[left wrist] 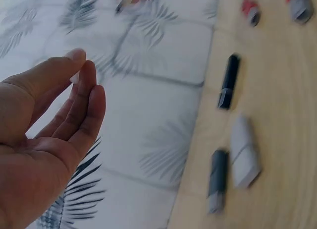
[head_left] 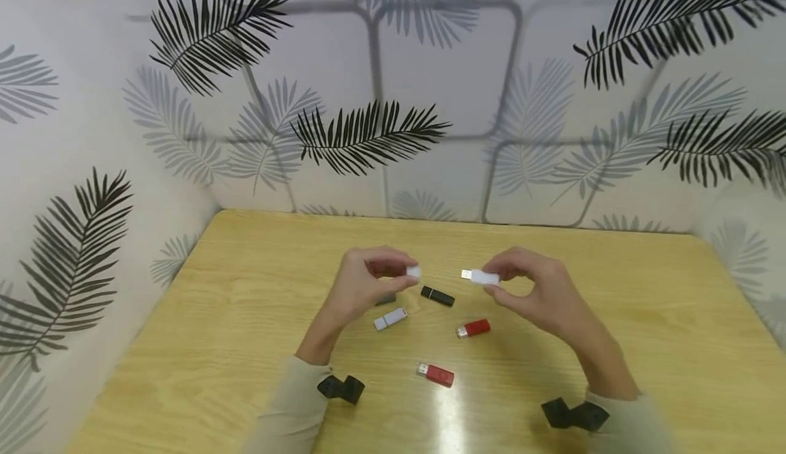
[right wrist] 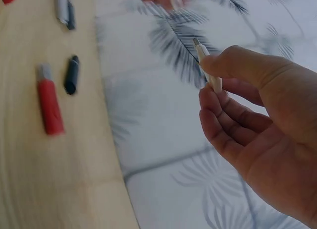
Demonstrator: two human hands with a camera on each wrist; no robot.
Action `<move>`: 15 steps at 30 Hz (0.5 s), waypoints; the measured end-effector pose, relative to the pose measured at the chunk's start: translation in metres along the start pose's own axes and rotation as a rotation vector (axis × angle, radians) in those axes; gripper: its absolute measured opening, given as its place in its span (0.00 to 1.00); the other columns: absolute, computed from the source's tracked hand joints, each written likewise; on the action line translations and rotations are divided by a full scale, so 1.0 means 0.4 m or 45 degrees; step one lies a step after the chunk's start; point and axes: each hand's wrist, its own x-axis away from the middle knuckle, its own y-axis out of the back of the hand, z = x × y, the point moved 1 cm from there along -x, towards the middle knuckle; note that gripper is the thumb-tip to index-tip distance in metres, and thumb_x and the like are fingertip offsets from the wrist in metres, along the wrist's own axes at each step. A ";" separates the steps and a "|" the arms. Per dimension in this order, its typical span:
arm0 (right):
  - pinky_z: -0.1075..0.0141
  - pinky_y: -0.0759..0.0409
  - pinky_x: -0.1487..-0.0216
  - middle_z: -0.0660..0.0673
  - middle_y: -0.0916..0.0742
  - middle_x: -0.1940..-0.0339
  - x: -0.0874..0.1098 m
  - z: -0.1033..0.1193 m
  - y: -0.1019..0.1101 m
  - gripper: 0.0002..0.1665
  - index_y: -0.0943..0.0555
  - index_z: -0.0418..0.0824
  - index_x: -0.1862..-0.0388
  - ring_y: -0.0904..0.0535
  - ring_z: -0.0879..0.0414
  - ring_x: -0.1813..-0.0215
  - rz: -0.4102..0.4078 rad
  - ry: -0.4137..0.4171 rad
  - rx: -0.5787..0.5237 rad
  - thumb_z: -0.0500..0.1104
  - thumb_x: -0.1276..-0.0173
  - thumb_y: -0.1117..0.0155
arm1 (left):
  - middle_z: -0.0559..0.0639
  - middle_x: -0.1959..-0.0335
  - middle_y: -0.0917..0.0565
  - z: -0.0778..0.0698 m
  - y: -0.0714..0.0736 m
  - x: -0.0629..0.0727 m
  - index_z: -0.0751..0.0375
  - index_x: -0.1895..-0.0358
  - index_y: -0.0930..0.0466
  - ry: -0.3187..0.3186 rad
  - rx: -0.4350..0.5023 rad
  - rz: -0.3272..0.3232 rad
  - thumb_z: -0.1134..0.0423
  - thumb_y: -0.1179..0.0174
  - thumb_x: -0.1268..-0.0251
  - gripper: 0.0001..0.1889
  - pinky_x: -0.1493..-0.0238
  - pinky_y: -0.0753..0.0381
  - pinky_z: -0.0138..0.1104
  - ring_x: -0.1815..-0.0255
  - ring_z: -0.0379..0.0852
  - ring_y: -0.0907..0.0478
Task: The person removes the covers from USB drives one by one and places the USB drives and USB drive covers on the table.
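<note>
Your right hand point(head_left: 540, 293) pinches a white USB stick point(head_left: 485, 277) between thumb and fingers, metal plug bare, held above the table point(head_left: 245, 345) up and to the right of the black USB stick point(head_left: 437, 295). Your left hand point(head_left: 368, 287) pinches a small white piece point(head_left: 413, 272), probably a cap, up and to the left of that black stick. The likeliest slip is the white piece: it is small and only fingertips have it, so squeezing off-centre could pop it loose, perhaps among the sticks around the black one. The white stick could swivel in your pinch if its plug were pushed sideways, since you hold it towards the end away from the plug. Dropping either hand low might knock the black stick, the red USB stick point(head_left: 475, 328) to its near right, or the light grey USB stick point(head_left: 390, 319) to its near left. The dark grey USB stick point(head_left: 385, 299), left of the black one, is partly covered by your left hand in the head view. Your fingers hide most of the white piece, so its opening can't be made out; the wrist views are blurred, each cutting off the opposite hand.
</note>
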 end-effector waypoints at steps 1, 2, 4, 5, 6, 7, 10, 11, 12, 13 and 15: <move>0.72 0.17 0.54 0.52 0.12 0.60 0.004 -0.002 0.013 0.20 0.13 0.42 0.58 0.17 0.59 0.61 -0.024 -0.010 0.009 0.25 0.46 0.22 | 0.56 0.59 0.11 -0.001 0.014 0.002 0.67 0.56 0.10 0.006 0.002 -0.031 0.75 0.27 0.41 0.10 0.57 0.13 0.38 0.61 0.45 0.14; 0.73 0.18 0.53 0.52 0.12 0.60 0.009 -0.004 0.024 0.21 0.13 0.42 0.58 0.17 0.59 0.61 -0.043 -0.022 0.010 0.24 0.47 0.22 | 0.57 0.59 0.11 -0.001 0.025 0.003 0.67 0.56 0.10 0.011 0.006 -0.049 0.75 0.27 0.41 0.10 0.58 0.14 0.37 0.62 0.45 0.14; 0.74 0.18 0.53 0.51 0.12 0.59 0.013 -0.006 0.037 0.20 0.13 0.41 0.57 0.17 0.58 0.61 -0.049 -0.037 -0.003 0.24 0.46 0.22 | 0.58 0.59 0.11 0.000 0.038 0.002 0.68 0.55 0.10 0.011 0.010 -0.049 0.75 0.27 0.41 0.11 0.58 0.14 0.36 0.62 0.46 0.14; 0.74 0.18 0.52 0.51 0.12 0.59 0.013 -0.007 0.040 0.19 0.13 0.42 0.57 0.17 0.58 0.61 -0.040 -0.043 -0.006 0.25 0.45 0.22 | 0.58 0.59 0.11 0.000 0.040 0.001 0.68 0.54 0.11 0.006 0.010 -0.037 0.74 0.28 0.40 0.11 0.58 0.14 0.35 0.62 0.46 0.14; 0.73 0.18 0.52 0.51 0.12 0.59 0.012 -0.007 0.041 0.19 0.13 0.42 0.56 0.17 0.58 0.60 -0.033 -0.043 -0.003 0.26 0.44 0.22 | 0.59 0.58 0.12 0.003 0.040 -0.001 0.68 0.53 0.11 0.002 0.014 -0.026 0.73 0.28 0.39 0.11 0.58 0.14 0.35 0.61 0.47 0.14; 0.73 0.18 0.52 0.51 0.12 0.59 0.011 -0.008 0.040 0.18 0.13 0.42 0.56 0.17 0.58 0.60 -0.028 -0.043 -0.001 0.26 0.44 0.22 | 0.59 0.58 0.12 0.006 0.039 -0.002 0.68 0.53 0.11 -0.003 0.022 -0.021 0.73 0.28 0.38 0.11 0.58 0.14 0.35 0.61 0.47 0.14; 0.72 0.17 0.53 0.52 0.12 0.59 0.010 -0.013 0.034 0.18 0.13 0.41 0.57 0.17 0.58 0.61 -0.028 -0.043 0.022 0.27 0.44 0.22 | 0.60 0.57 0.12 0.015 0.032 -0.003 0.69 0.53 0.11 -0.017 0.040 -0.043 0.74 0.29 0.38 0.11 0.58 0.13 0.36 0.61 0.49 0.13; 0.72 0.17 0.54 0.52 0.12 0.60 0.011 -0.016 0.032 0.18 0.13 0.41 0.57 0.17 0.59 0.61 -0.032 -0.044 0.031 0.26 0.45 0.22 | 0.61 0.57 0.12 0.019 0.030 -0.003 0.70 0.53 0.12 -0.023 0.044 -0.053 0.75 0.29 0.39 0.11 0.58 0.13 0.36 0.61 0.50 0.13; 0.72 0.17 0.54 0.51 0.12 0.60 0.011 -0.019 0.031 0.18 0.13 0.41 0.57 0.17 0.59 0.61 -0.038 -0.044 0.042 0.26 0.45 0.22 | 0.61 0.56 0.12 0.022 0.028 -0.004 0.71 0.53 0.12 -0.028 0.045 -0.063 0.76 0.30 0.39 0.11 0.58 0.13 0.36 0.61 0.51 0.13; 0.72 0.17 0.55 0.51 0.12 0.60 0.012 -0.023 0.029 0.18 0.13 0.40 0.57 0.17 0.59 0.61 -0.042 -0.050 0.046 0.25 0.45 0.22 | 0.62 0.56 0.12 0.026 0.027 -0.004 0.71 0.53 0.12 -0.032 0.041 -0.070 0.76 0.30 0.39 0.11 0.58 0.13 0.36 0.60 0.52 0.13; 0.71 0.17 0.55 0.51 0.12 0.60 0.013 -0.031 0.025 0.18 0.13 0.39 0.58 0.17 0.59 0.61 -0.046 -0.063 0.059 0.25 0.45 0.22 | 0.63 0.56 0.13 0.032 0.025 -0.005 0.72 0.53 0.12 -0.033 0.034 -0.080 0.77 0.30 0.39 0.11 0.57 0.13 0.36 0.60 0.54 0.13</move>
